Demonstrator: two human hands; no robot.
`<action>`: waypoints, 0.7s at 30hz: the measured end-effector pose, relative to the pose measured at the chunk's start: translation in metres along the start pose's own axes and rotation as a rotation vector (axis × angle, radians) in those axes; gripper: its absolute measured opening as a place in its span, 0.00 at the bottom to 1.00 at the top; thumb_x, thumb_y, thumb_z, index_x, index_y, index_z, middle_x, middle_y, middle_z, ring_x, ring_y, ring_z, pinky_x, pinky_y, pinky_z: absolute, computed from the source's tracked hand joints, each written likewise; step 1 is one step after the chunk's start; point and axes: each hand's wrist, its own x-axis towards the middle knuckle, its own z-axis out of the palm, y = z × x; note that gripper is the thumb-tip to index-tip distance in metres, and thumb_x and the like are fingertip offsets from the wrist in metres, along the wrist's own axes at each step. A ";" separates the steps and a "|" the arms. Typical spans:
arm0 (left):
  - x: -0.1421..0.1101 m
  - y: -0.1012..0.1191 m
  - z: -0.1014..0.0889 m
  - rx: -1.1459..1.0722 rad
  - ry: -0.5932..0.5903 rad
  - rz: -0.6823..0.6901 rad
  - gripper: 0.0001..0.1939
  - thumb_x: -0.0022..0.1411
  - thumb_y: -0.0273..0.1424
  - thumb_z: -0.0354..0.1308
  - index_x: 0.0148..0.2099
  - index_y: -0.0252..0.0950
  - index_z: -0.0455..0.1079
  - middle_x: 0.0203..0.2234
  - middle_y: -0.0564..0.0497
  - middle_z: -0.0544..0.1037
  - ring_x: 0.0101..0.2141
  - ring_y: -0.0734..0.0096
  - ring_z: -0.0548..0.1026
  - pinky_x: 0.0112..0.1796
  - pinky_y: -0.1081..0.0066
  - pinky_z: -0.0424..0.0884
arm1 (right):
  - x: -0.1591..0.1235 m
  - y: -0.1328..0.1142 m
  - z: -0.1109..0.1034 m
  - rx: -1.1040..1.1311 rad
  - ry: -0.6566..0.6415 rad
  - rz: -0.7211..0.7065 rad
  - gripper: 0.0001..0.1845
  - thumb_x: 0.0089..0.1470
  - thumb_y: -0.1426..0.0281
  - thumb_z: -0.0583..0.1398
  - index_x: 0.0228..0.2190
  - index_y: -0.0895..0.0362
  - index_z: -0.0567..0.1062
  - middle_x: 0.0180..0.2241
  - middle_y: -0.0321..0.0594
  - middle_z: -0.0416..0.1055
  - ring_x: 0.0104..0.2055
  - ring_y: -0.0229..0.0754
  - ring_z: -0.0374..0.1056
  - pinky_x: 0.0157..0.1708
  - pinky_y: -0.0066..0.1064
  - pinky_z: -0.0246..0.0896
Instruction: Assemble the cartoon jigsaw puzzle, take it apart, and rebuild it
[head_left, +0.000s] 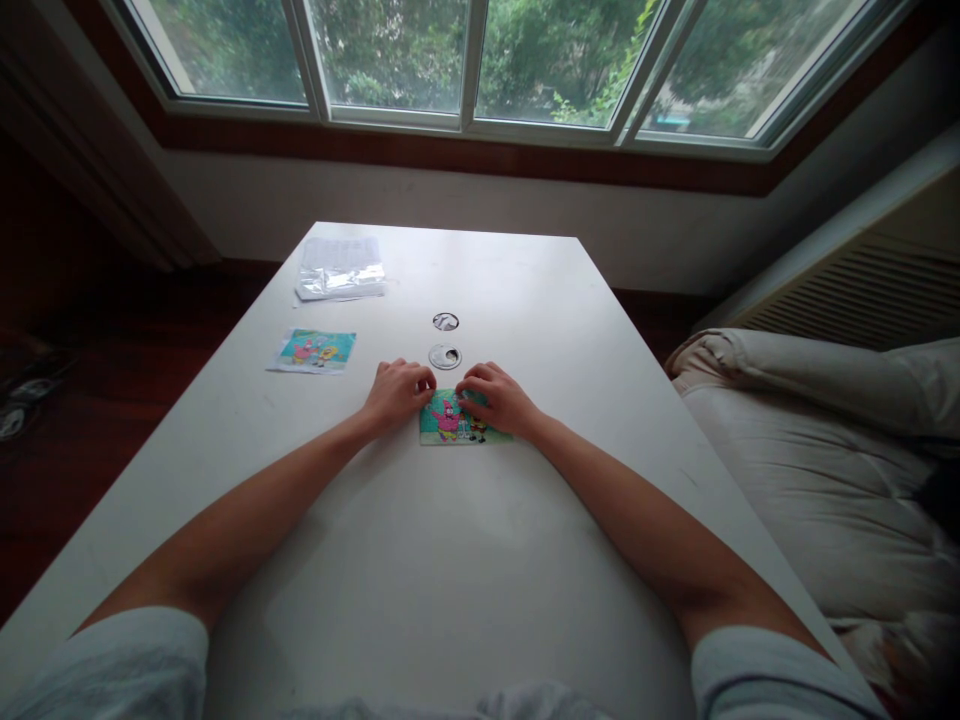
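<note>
A small rectangular cartoon picture (448, 428), with a pink figure and a yellow figure on turquoise and green, lies on the white table in front of me. My left hand (399, 393) is closed at its upper left corner, thumb and forefinger pinched at the edge. My right hand (496, 397) is bent over its upper right part with fingers closed at the top edge, covering some of it. Just beyond my hands lie two round black-and-white discs, a nearer disc (445, 357) and a farther disc (445, 322). What they are I cannot make out.
Left of my hands lies a paper sheet (319, 350) with a similar cartoon print. Behind it is a clear plastic bag (341, 268) with papers. The white table (517, 280) ends before a windowed wall. A pale padded seat (810, 470) stands at the right.
</note>
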 end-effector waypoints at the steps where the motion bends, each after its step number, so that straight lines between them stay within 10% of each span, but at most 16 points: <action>1: 0.000 0.000 0.000 0.001 -0.002 0.005 0.06 0.62 0.32 0.59 0.39 0.43 0.77 0.35 0.51 0.81 0.42 0.58 0.73 0.46 0.58 0.59 | 0.000 0.000 0.000 -0.008 -0.003 -0.005 0.11 0.62 0.63 0.63 0.45 0.50 0.79 0.45 0.45 0.72 0.47 0.50 0.64 0.49 0.43 0.64; 21: 0.010 -0.048 -0.009 0.124 0.185 -0.191 0.13 0.66 0.32 0.55 0.46 0.45 0.80 0.43 0.47 0.80 0.48 0.52 0.71 0.49 0.55 0.61 | -0.001 0.003 0.002 -0.063 0.020 0.054 0.12 0.61 0.63 0.63 0.46 0.50 0.78 0.49 0.46 0.72 0.52 0.52 0.64 0.52 0.46 0.62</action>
